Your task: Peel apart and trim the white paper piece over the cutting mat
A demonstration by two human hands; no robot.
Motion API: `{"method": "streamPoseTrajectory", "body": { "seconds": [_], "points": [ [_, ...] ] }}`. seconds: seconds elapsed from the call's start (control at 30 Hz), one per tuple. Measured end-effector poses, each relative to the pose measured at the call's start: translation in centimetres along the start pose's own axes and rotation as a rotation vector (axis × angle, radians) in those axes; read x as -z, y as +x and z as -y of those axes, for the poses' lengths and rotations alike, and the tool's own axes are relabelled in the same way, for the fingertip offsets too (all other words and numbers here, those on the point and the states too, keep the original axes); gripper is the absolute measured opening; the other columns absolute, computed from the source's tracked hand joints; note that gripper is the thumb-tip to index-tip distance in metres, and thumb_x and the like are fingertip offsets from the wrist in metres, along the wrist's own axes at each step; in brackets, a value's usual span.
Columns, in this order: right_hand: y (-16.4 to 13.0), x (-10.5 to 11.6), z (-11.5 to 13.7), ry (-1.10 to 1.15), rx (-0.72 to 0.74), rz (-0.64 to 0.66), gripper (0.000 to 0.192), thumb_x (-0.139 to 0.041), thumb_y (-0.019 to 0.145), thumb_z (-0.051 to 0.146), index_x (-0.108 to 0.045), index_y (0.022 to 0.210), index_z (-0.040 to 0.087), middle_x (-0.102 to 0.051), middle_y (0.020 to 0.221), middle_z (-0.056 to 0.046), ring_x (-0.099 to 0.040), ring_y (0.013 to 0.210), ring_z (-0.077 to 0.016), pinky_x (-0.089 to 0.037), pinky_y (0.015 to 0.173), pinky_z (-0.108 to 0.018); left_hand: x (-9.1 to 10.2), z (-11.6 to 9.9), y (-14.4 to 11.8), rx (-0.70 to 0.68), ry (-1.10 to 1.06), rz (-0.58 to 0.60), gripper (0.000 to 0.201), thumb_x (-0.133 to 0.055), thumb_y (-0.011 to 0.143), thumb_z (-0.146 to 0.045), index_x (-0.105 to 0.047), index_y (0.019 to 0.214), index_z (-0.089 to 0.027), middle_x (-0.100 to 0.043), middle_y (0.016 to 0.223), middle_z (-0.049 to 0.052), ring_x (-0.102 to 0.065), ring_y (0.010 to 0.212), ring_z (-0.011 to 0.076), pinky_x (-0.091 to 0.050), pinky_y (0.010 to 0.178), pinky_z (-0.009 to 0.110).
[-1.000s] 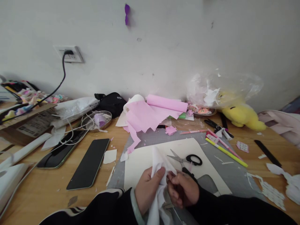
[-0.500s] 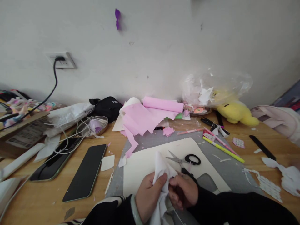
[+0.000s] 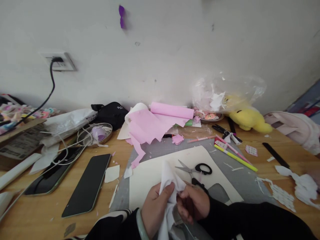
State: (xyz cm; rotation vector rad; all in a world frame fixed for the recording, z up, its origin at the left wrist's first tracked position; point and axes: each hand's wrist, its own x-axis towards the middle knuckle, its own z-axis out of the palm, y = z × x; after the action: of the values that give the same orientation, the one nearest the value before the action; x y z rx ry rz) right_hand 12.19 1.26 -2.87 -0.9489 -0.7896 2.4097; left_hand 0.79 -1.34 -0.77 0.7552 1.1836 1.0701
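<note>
White paper: we see a crumpled white sheet (image 3: 169, 181) pinched between both hands, low in the middle of the view, above the cream card.
Left hand (image 3: 156, 208): it grasps the white sheet, the thumb pressed on top of the paper; a pale green bangle (image 3: 139, 222) sits on the wrist.
Right hand (image 3: 193, 203): its fingers are curled and grip the same sheet from the other side, touching the left hand.
Cream card (image 3: 150, 175): it lies flat on a grey cutting mat (image 3: 225, 171).
Scissors (image 3: 196, 168): black handles, lying on the card just behind the hands, blades a little apart.
Pink paper (image 3: 150, 125): a roll and torn sheets near the wall, behind the mat.
Phones: one dark phone (image 3: 87, 185) lies face up on the wooden table (image 3: 37, 213), left of the mat; a second phone (image 3: 47, 176) with white cables is beside it.
Yellow plush toy (image 3: 247, 118): at the right, partly under a clear plastic bag (image 3: 225, 91).
Pens: a yellow pen (image 3: 235, 157) and a pink one (image 3: 231, 148) lie on the right of the mat.
</note>
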Motion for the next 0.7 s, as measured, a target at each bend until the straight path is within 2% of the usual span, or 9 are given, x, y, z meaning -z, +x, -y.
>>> {"method": "streamPoseTrajectory", "body": {
  "seconds": [0.13, 0.33, 0.47, 0.57, 0.7],
  "points": [
    [-0.02, -0.02, 0.18, 0.0, -0.008, 0.018, 0.025, -0.034, 0.047, 0.025, -0.033, 0.071, 0.019, -0.045, 0.028, 0.005, -0.031, 0.018, -0.0081, -0.026, 0.02, -0.015, 0.06, -0.04, 0.09, 0.014, -0.037, -0.068, 0.034, -0.054, 0.062, -0.044, -0.059, 0.062, -0.01, -0.059, 0.052, 0.004, -0.053, 0.049, 0.0145, -0.039, 0.049, 0.023],
    [0.07, -0.04, 0.3, 0.022, 0.038, 0.048, 0.014, -0.034, 0.046, 0.021, -0.033, 0.06, 0.018, -0.045, 0.029, 0.004, -0.031, 0.018, -0.0067, -0.027, 0.02, -0.015, 0.22, -0.15, 0.4, 0.149, -0.088, -0.175, 0.033, -0.057, 0.058, -0.045, -0.054, 0.054, -0.012, -0.045, 0.033, -0.004, -0.042, 0.033, 0.0097, -0.032, 0.037, 0.02],
    [0.23, 0.34, 0.05, 0.036, 0.026, 0.12, 0.009, -0.034, 0.043, 0.019, -0.032, 0.052, 0.017, -0.048, 0.03, 0.002, -0.034, 0.019, -0.0071, -0.027, 0.019, -0.015, -0.01, -0.53, 0.47, 0.155, -0.169, -0.197, 0.035, -0.055, 0.059, -0.047, -0.049, 0.05, -0.013, -0.04, 0.031, -0.006, -0.035, 0.028, 0.0068, -0.028, 0.033, 0.019],
    [0.31, 0.56, -0.14, 0.043, 0.017, 0.157, 0.008, -0.034, 0.043, 0.018, -0.032, 0.051, 0.017, -0.05, 0.032, 0.001, -0.035, 0.02, -0.0072, -0.028, 0.02, -0.015, -0.13, -0.53, 0.53, 0.154, -0.175, -0.209, 0.034, -0.056, 0.059, -0.046, -0.05, 0.052, -0.013, -0.042, 0.032, -0.006, -0.036, 0.029, 0.0068, -0.029, 0.033, 0.019],
    [0.24, 0.46, -0.21, 0.057, 0.04, 0.093, 0.009, -0.037, 0.049, 0.022, -0.032, 0.055, 0.018, -0.047, 0.03, 0.004, -0.033, 0.019, -0.0067, -0.028, 0.02, -0.015, -0.01, -0.22, 0.56, 0.154, -0.133, -0.189, 0.031, -0.059, 0.057, -0.043, -0.053, 0.058, -0.012, -0.044, 0.033, -0.005, -0.043, 0.034, 0.0096, -0.034, 0.037, 0.02]
  ]
}}
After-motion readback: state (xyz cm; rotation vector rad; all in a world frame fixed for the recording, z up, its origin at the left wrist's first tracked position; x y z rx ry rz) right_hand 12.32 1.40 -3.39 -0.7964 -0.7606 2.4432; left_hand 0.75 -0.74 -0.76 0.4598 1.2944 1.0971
